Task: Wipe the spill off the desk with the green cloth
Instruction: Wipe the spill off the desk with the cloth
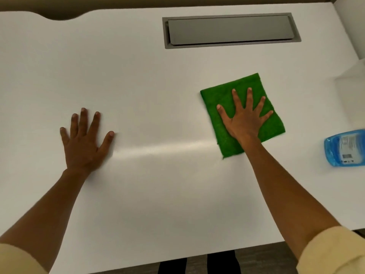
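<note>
A folded green cloth (223,99) lies flat on the white desk (158,86), right of centre. My right hand (245,119) presses down on it with the fingers spread. My left hand (85,139) rests flat on the bare desk to the left, fingers apart, holding nothing. A faint shiny streak (167,147) runs across the desk between the two hands, ending at the cloth's lower left edge. No distinct puddle shows.
A blue spray bottle (344,148) lies on its side at the right edge. A grey cable hatch (231,30) is set into the desk at the back. The desk's front edge runs along the bottom, with dark floor below.
</note>
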A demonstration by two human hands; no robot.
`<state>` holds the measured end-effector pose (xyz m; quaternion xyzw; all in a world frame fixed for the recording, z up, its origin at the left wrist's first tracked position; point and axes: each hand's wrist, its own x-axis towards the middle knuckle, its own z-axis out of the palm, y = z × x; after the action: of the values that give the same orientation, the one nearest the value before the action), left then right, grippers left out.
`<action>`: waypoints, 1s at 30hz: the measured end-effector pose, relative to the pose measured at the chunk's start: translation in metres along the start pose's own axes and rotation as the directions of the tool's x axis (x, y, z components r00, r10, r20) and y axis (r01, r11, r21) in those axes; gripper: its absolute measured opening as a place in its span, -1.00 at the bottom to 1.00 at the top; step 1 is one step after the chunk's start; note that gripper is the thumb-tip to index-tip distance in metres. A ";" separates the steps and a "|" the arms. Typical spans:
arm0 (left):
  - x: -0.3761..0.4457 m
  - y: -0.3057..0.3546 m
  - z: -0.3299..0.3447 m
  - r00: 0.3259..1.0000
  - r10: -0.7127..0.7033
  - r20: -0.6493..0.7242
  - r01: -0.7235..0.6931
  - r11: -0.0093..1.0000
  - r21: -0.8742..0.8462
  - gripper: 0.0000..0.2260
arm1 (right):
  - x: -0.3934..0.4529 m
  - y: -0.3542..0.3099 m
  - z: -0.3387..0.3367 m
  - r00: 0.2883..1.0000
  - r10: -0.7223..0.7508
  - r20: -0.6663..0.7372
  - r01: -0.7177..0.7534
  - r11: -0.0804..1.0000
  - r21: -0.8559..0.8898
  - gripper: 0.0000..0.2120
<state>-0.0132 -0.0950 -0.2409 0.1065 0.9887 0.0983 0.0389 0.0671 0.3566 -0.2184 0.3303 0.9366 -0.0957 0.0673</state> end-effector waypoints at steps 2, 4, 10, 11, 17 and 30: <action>-0.001 0.000 0.000 1.000 0.004 -0.005 -0.004 1.000 0.004 -0.35 | -0.018 0.007 0.004 1.000 0.006 -0.024 -0.006 1.000 0.015 -0.19; -0.001 0.001 0.000 1.000 0.003 -0.003 -0.003 1.000 0.008 -0.35 | -0.041 0.020 0.009 0.999 0.018 -0.035 -0.018 1.000 0.008 -0.22; -0.003 0.003 -0.003 1.000 -0.006 -0.001 0.006 1.000 0.015 -0.35 | -0.074 0.046 0.011 0.989 0.141 -0.036 -0.142 0.989 -0.031 -0.23; -0.003 0.004 -0.004 1.000 -0.009 0.002 0.009 1.000 0.017 -0.35 | -0.071 0.044 0.009 0.986 0.165 -0.034 -0.166 0.986 -0.019 -0.23; -0.003 0.008 -0.008 1.000 -0.025 -0.001 0.025 1.000 0.003 -0.38 | -0.019 0.013 -0.005 0.946 0.322 -0.031 -0.317 0.942 0.115 -0.15; -0.004 0.015 -0.019 0.999 -0.036 0.012 0.037 0.998 -0.050 -0.46 | -0.035 -0.192 0.026 0.991 -0.137 -0.005 0.137 0.990 0.040 -0.17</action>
<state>-0.0082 -0.0853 -0.2191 0.0880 0.9874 0.1219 0.0487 -0.0259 0.1828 -0.2117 0.2666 0.9550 -0.1185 0.0528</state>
